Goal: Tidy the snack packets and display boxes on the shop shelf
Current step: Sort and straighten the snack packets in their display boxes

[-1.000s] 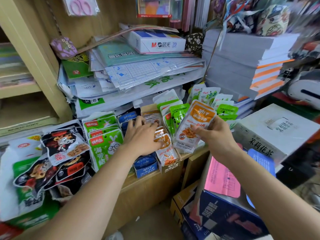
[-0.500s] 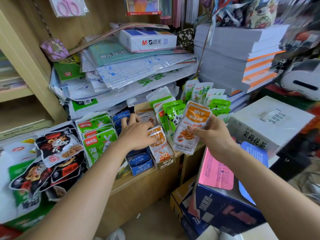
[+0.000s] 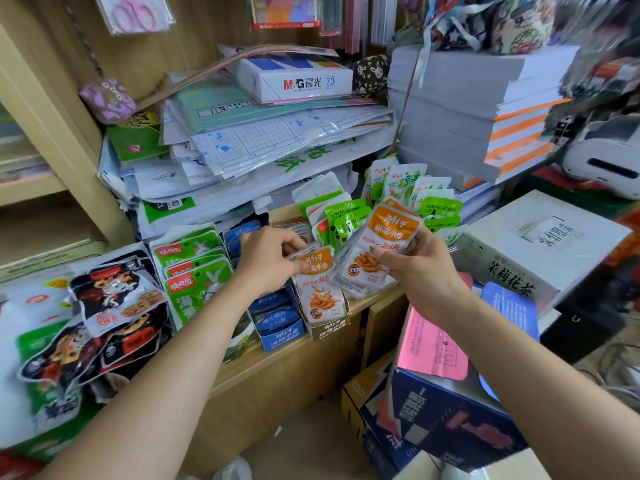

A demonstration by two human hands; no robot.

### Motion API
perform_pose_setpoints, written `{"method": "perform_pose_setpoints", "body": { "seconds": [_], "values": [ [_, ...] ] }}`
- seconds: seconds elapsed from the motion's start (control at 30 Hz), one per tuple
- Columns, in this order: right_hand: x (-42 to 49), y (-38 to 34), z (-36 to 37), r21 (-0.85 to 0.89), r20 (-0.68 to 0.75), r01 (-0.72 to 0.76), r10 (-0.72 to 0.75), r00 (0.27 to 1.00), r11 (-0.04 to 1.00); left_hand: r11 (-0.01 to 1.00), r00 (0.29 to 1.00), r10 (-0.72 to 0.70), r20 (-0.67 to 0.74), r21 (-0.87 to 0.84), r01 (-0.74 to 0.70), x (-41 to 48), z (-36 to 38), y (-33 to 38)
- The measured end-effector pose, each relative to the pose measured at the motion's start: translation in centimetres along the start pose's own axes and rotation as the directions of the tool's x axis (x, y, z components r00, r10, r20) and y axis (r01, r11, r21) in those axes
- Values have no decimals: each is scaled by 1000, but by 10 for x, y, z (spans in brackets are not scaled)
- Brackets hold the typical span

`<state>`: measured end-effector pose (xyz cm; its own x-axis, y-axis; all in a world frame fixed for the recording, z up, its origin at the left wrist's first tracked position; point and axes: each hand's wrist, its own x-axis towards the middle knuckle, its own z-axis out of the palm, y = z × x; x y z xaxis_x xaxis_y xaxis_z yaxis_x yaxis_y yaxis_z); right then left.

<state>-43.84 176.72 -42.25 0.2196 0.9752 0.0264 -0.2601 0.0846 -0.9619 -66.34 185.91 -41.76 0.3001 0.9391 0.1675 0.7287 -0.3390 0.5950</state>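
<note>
My right hand (image 3: 419, 268) grips a small stack of orange-and-white fish snack packets (image 3: 375, 251) above the shelf edge. My left hand (image 3: 266, 258) pinches the top of another orange packet (image 3: 317, 271) standing in an open brown display box (image 3: 330, 327). A blue display box (image 3: 280, 332) with blue packets stands just left of it. Green packets (image 3: 346, 220) fill a box behind, and green-and-white rabbit packets (image 3: 197, 275) stand further left.
Black-and-red snack bags (image 3: 104, 306) lie at the left. Stacked paper and a white M&G box (image 3: 298, 81) pile up behind. A grey ream stack (image 3: 460, 109) sits right, a white carton (image 3: 540, 244) and blue carton (image 3: 450, 417) stand below right.
My left hand has lifted from lying flat on the boxed packets and now pinches one orange packet. My right hand keeps its stack, shifted slightly toward the left hand.
</note>
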Motion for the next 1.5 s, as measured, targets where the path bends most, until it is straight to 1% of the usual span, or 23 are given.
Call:
{"method": "perform_pose_setpoints", "body": {
  "seconds": [0.07,0.17,0.23,0.33,0.4,0.43,0.53,0.63,0.7,0.73,0.77,0.83,0.93,1.03,1.1,1.17,1.23,1.3,1.33,1.37,1.43,1.47,1.5],
  "values": [
    [2,4,6,13,38,2,-2,999,1000,999,1000,15,-23,-47,-16,-3,0,6],
    [2,14,18,-20,103,5,-3,995,1000,996,994,12,-111,-84,-21,-4,-1,6],
    [1,23,22,-124,139,19,-1,990,992,988,990,-21,-140,-152,0,0,-6,-1],
    [2,33,23,-288,183,63,-9,983,955,974,996,-8,-85,-225,-11,3,-12,-11],
    [2,36,24,-419,191,121,-43,981,900,967,999,20,-49,-252,-32,1,-12,-13],
    [2,37,27,-512,216,165,-60,975,843,965,999,27,-33,-262,-35,1,-12,-15],
    [1,44,33,-759,266,261,-82,961,597,962,998,49,26,-270,-40,-1,-10,-16],
    [2,48,37,-865,239,271,-129,963,422,961,995,82,59,-270,-63,-6,-13,-11],
    [5,49,38,-914,259,310,-211,943,263,955,994,78,77,-293,-52,-8,-14,-8],
    [5,48,37,-926,253,303,-226,941,225,951,993,75,93,-306,-43,-10,-15,-7],
    [5,46,37,-931,232,282,-220,947,231,946,990,80,114,-322,-39,-12,-15,-7],
    [2,42,36,-921,185,230,-167,969,314,939,981,83,177,-344,-18,-14,-14,-12],
    [-4,45,38,-886,157,219,-181,971,409,979,959,99,265,-197,-47,-20,-13,-17],
    [-6,54,44,-815,113,190,-171,979,548,987,976,126,179,-122,-105,-23,-9,-14],
    [-6,55,45,-757,88,141,-115,989,638,988,987,116,112,-117,-103,-24,-6,-13],
    [-7,53,42,-713,118,116,-45,992,691,990,991,111,78,-100,-103,-24,-2,-14],
    [-11,52,36,-732,186,167,-42,982,660,990,992,114,61,-87,-108,-22,0,-15],
    [-15,51,31,-796,200,271,-187,962,541,990,992,114,46,-88,-109,-21,2,-15],
    [-17,51,29,-820,171,296,-284,943,490,990,993,116,36,-84,-113,-20,3,-14],
    [-19,51,28,-831,135,297,-347,928,471,990,993,118,28,-77,-115,-20,3,-14],
    [-24,51,26,-835,105,268,-338,935,480,991,993,120,15,-62,-119,-20,4,-13],
    [-28,52,25,-842,129,260,-291,948,473,991,993,121,12,-56,-120,-20,5,-13],
    [-32,54,25,-859,176,280,-265,948,430,992,993,120,13,-52,-119,-20,5,-13]
  ]
}}
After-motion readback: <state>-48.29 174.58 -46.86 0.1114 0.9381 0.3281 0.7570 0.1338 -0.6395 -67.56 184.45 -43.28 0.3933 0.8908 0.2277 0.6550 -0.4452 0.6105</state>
